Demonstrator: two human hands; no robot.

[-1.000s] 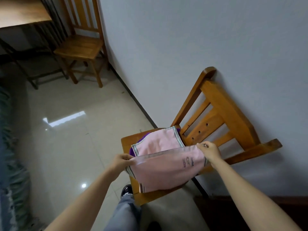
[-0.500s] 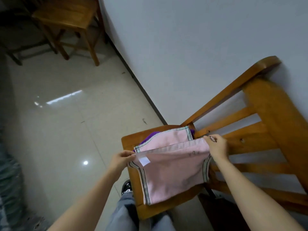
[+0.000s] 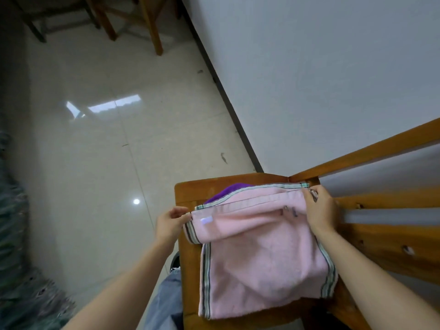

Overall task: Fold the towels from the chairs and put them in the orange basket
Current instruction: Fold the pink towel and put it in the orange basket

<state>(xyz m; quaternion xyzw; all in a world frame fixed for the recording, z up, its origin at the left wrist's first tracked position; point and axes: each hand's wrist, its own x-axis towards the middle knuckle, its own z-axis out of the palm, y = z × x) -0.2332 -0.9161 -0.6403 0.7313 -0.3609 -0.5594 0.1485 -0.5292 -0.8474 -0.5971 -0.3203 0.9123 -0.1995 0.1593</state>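
The pink towel (image 3: 262,258) lies on the seat of the chair (image 3: 188,194), its upper layer doubled over so that the lifted edge runs along the seat's back, close to the backrest. The left hand (image 3: 169,222) pinches that edge's left corner between thumb and fingers, just off the seat's left side. The right hand (image 3: 319,210) has fingers curled over the right corner by the backrest rails; it seems to pinch the cloth, though the thumb is hidden. Under the pink towel a purple towel (image 3: 226,192) peeks out at the seat's far left corner. The chair stands beside the wall (image 3: 309,79) on a glossy floor (image 3: 107,163). A leg (image 3: 166,301) in grey-blue cloth shows just left of the seat. Legs of a second chair (image 3: 152,27) stand well beyond, along the same wall.
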